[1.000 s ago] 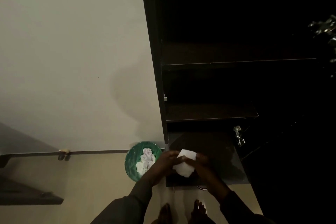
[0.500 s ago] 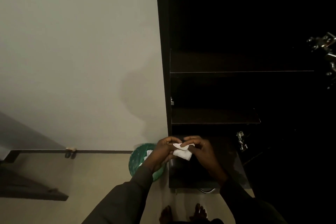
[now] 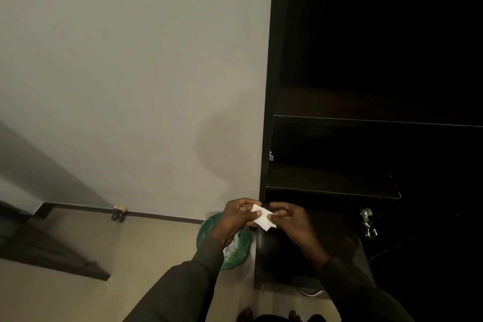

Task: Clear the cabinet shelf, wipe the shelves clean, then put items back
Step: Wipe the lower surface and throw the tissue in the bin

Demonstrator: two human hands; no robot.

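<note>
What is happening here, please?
A person stands in front of a dark cabinet and holds a small white tissue between both hands. The left hand and the right hand each pinch it, at about the height of the lower shelf. The two shelves in view look bare, though the inside is very dark. On the floor, a green bin with crumpled white paper inside sits under the left arm.
</note>
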